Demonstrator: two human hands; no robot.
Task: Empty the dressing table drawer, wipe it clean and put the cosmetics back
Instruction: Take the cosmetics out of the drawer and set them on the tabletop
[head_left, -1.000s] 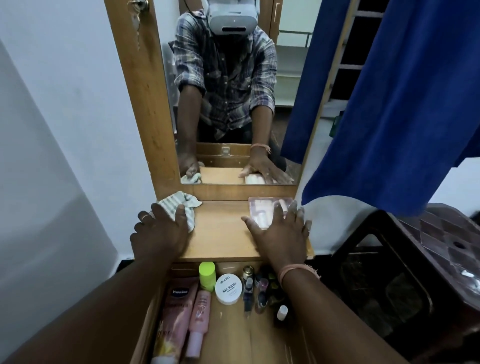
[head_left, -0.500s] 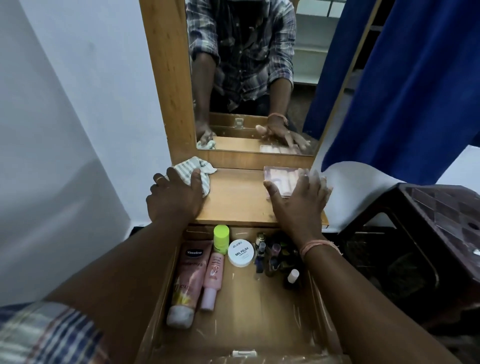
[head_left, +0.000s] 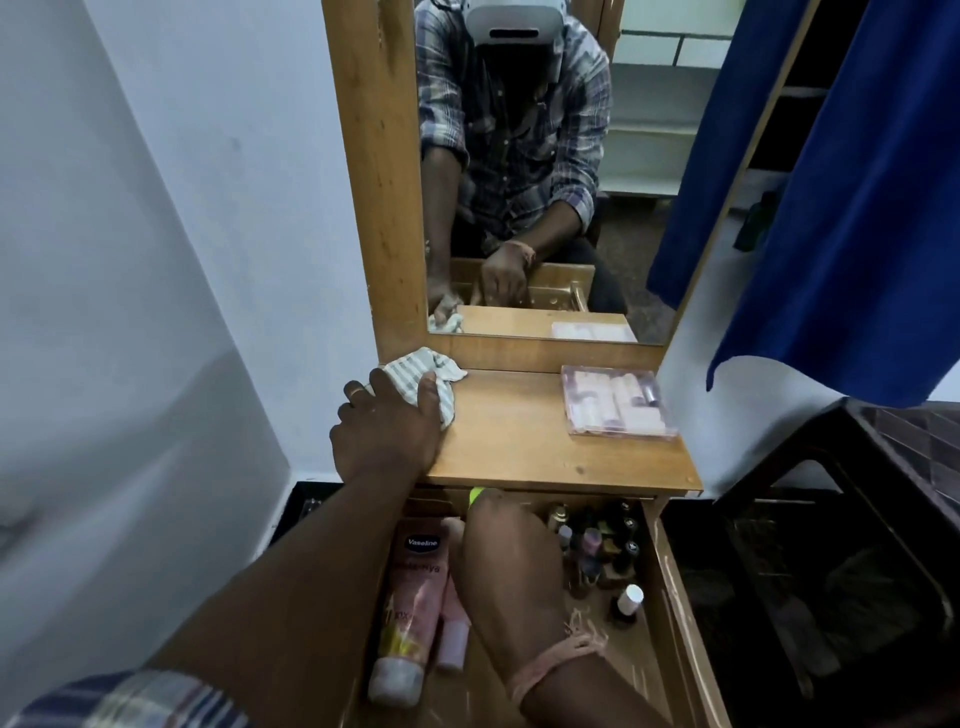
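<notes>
The wooden drawer (head_left: 675, 597) is pulled open below the dressing table top (head_left: 519, 447). In it lie a pink Vaseline tube (head_left: 410, 597), a smaller pink tube (head_left: 453, 642), a green-capped item (head_left: 475, 496), several small dark bottles (head_left: 597, 545) and a white-capped bottle (head_left: 629, 597). My right hand (head_left: 511, 561) is down inside the drawer over the cosmetics; its fingers are hidden under the table edge. My left hand (head_left: 387, 426) grips a striped cloth (head_left: 441, 374) at the top's back left corner. A clear pink cosmetics case (head_left: 618, 405) lies on the top at the right.
A mirror (head_left: 519, 156) in a wooden frame rises behind the top. A white wall stands at the left. A blue curtain (head_left: 857, 208) hangs at the right, above a dark plastic stool (head_left: 831, 571) close beside the drawer.
My right hand left the pink case on the table top and dropped into the open drawer. My left hand stayed on the cloth. The camera tilted down and back up.
</notes>
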